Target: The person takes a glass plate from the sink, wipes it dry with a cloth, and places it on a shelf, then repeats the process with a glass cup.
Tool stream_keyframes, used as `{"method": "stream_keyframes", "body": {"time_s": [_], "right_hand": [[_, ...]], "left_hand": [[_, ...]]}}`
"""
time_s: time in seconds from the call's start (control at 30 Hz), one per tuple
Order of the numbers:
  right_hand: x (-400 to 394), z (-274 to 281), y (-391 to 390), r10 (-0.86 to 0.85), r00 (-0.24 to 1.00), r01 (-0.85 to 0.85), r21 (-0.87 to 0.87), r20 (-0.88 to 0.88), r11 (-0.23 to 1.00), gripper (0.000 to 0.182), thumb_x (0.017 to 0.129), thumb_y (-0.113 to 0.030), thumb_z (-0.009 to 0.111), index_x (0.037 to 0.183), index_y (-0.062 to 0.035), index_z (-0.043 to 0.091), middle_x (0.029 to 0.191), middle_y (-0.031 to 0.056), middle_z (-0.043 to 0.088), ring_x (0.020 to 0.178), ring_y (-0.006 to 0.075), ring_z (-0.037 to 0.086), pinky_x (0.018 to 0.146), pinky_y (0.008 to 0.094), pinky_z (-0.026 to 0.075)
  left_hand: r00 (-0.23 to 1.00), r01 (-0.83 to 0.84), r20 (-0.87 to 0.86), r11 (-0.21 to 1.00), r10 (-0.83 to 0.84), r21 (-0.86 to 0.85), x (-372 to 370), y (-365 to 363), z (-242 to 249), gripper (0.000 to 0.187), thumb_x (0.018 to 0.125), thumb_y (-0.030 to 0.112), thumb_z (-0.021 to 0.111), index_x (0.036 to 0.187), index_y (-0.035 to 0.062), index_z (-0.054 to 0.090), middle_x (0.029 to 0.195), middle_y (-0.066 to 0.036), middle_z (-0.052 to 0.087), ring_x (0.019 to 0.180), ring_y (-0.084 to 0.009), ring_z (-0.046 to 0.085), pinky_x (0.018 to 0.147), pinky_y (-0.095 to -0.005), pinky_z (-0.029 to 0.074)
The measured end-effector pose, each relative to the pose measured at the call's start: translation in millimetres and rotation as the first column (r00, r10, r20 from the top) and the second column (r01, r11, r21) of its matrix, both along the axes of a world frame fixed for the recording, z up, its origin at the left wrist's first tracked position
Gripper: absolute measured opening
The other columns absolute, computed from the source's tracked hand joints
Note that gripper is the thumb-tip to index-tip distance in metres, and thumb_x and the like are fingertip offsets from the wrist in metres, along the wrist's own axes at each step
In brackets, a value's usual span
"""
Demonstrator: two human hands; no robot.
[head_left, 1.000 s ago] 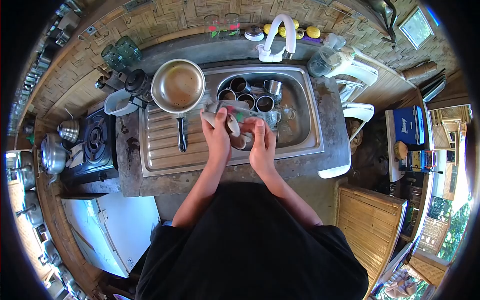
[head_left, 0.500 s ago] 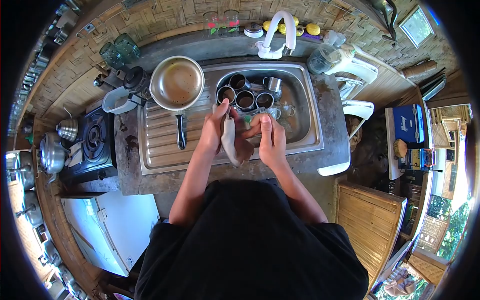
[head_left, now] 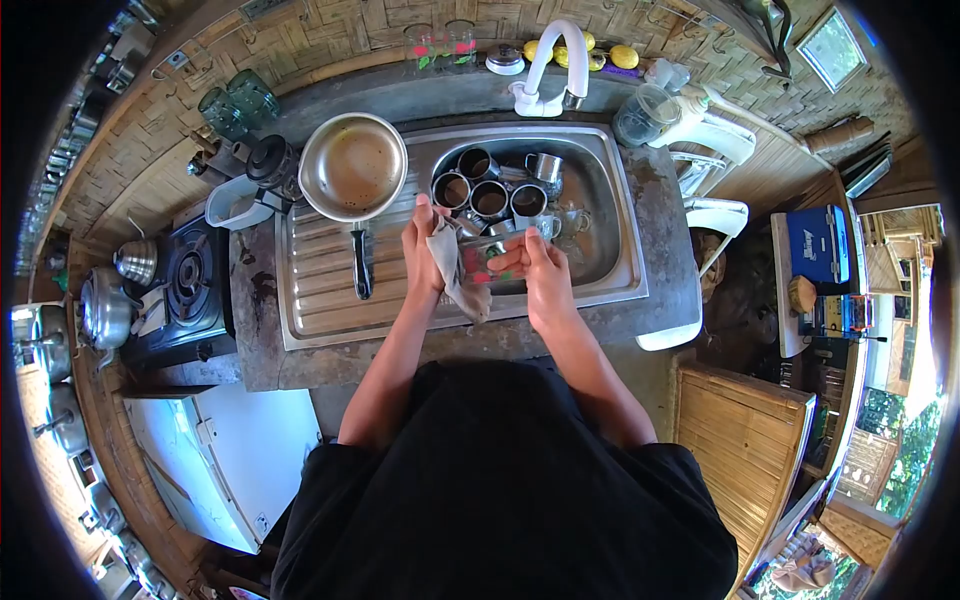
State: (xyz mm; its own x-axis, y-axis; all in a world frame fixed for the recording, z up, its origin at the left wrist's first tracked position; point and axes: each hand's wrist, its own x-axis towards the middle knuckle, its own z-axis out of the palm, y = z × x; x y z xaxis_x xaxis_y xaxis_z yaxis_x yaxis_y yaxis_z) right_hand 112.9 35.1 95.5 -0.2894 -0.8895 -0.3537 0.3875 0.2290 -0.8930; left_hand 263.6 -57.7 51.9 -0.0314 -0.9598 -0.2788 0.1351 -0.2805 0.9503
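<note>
My left hand [head_left: 422, 252] is closed around a light, greyish cloth [head_left: 462, 285] that hangs down from it. My right hand [head_left: 546, 278] grips a clear drinking glass [head_left: 482, 265] with red and green patterns, lying sideways between the two hands. The cloth end of the glass is partly hidden by my left hand and the fabric. Behind the hands, several metal mugs [head_left: 489, 200] stand in the sink basin [head_left: 610, 240], with clear glass mugs [head_left: 575, 222] beside them.
A frying pan [head_left: 353, 168] lies on the ribbed drainboard [head_left: 320, 300]. The white faucet [head_left: 540, 70] arches over the basin. Two similar patterned glasses [head_left: 461, 44] stand on the back ledge near yellow fruit [head_left: 624, 56]. At left is a gas stove [head_left: 190, 275]; at right, a white chair [head_left: 715, 215].
The glass, blurred earlier, now shows clearly between the hands. My left hand and the cloth have turned slightly, and my right hand's fingers have shifted along the glass.
</note>
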Motion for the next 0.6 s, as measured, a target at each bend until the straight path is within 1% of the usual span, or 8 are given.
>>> {"method": "stream_keyframes", "body": {"time_s": [0.07,0.17,0.23,0.27,0.33,0.43,0.57,0.6], "right_hand": [[1.3,-14.4,1.8,-0.025,0.995,0.016,0.096,0.095,0.995,0.044,0.112,-0.04,0.038,0.101,-0.0052,0.064,0.096,0.0142,0.076,0.091,0.0186,0.07,0.08,0.0323,0.048],[23.6,-13.4,-5.2,-0.266,0.912,0.249,0.094,0.311,0.964,0.044,0.112,-0.039,0.038,0.105,-0.004,0.063,0.109,0.0164,0.075,0.1,0.02,0.068,0.083,0.0321,0.049],[32.6,-13.5,-5.1,-0.137,0.984,0.152,-0.139,0.112,0.979,0.045,0.112,-0.039,0.037,0.12,0.0,0.059,0.121,0.0163,0.07,0.111,0.0201,0.064,0.094,0.0342,0.049],[38.3,-14.3,-3.8,-0.093,0.994,0.102,-0.195,0.05,0.975,0.046,0.112,-0.038,0.037,0.123,0.0008,0.058,0.122,0.0156,0.07,0.113,0.0201,0.063,0.097,0.0345,0.048],[40.9,-19.0,0.4,0.043,0.987,-0.083,-0.266,-0.154,0.96,0.048,0.113,-0.038,0.036,0.134,0.0017,0.052,0.127,0.0137,0.066,0.123,0.0191,0.058,0.107,0.0341,0.044],[51.3,-8.7,5.2,0.126,0.983,-0.162,-0.302,-0.134,0.94,0.051,0.112,-0.04,0.037,0.136,0.0037,0.048,0.133,0.0152,0.061,0.125,0.0182,0.055,0.108,0.0328,0.042],[54.7,-19.7,5.6,0.122,0.895,-0.287,-0.344,-0.429,0.894,0.054,0.112,-0.036,0.032,0.146,0.0051,0.041,0.139,0.0217,0.055,0.135,0.0294,0.049,0.115,0.0389,0.034],[55.0,-21.1,6.0,0.126,0.866,-0.32,-0.344,-0.484,0.883,0.057,0.111,-0.037,0.033,0.148,0.0069,0.038,0.141,0.0265,0.053,0.137,0.0373,0.047,0.116,0.0428,0.031]], "left_hand": [[0.989,-0.031,-0.14,0.995,0.045,0.099,4.7,-1.4,-8.3,0.066,0.1,0.067,0.046,0.1,0.0036,0.065,0.083,-0.005,0.061,0.077,-0.0156,0.06,0.071,-0.0322,0.05],[0.86,-0.071,-0.462,0.947,0.216,0.312,-0.8,5.5,-12.8,0.06,0.103,0.063,0.044,0.107,0.0067,0.064,0.09,-0.008,0.066,0.081,-0.0209,0.066,0.083,-0.0379,0.055],[0.707,-0.025,-0.645,0.921,0.291,0.388,-10.1,20.6,22.1,0.059,0.102,0.064,0.044,0.109,0.0086,0.063,0.094,-0.009,0.068,0.085,-0.0226,0.068,0.084,-0.0396,0.056],[0.692,0.06,-0.689,0.933,0.216,0.354,-6.0,21.8,-6.7,0.065,0.1,0.068,0.044,0.121,0.0097,0.063,0.111,-0.012,0.071,0.1,-0.0262,0.068,0.096,-0.0436,0.052],[0.712,0.144,-0.695,0.948,0.1,0.283,-5.0,27.9,1.2,0.068,0.099,0.071,0.042,0.12,0.0096,0.063,0.114,-0.012,0.071,0.1,-0.026,0.068,0.094,-0.0422,0.053],[0.723,0.128,-0.688,0.969,0.056,0.213,-7.5,31.7,1.9,0.07,0.098,0.073,0.044,0.116,0.0082,0.062,0.114,-0.01,0.07,0.097,-0.0223,0.067,0.088,-0.0364,0.054],[0.895,-0.105,-0.405,0.971,0.186,0.214,-28.0,41.4,21.0,0.065,0.098,0.07,0.05,0.109,0.0073,0.063,0.102,-0.006,0.066,0.087,-0.0161,0.062,0.08,-0.0331,0.053],[0.922,-0.142,-0.326,0.965,0.21,0.22,-29.8,36.9,22.3,0.065,0.098,0.069,0.051,0.11,0.0061,0.061,0.1,-0.006,0.065,0.086,-0.0158,0.061,0.077,-0.0327,0.052]]}}
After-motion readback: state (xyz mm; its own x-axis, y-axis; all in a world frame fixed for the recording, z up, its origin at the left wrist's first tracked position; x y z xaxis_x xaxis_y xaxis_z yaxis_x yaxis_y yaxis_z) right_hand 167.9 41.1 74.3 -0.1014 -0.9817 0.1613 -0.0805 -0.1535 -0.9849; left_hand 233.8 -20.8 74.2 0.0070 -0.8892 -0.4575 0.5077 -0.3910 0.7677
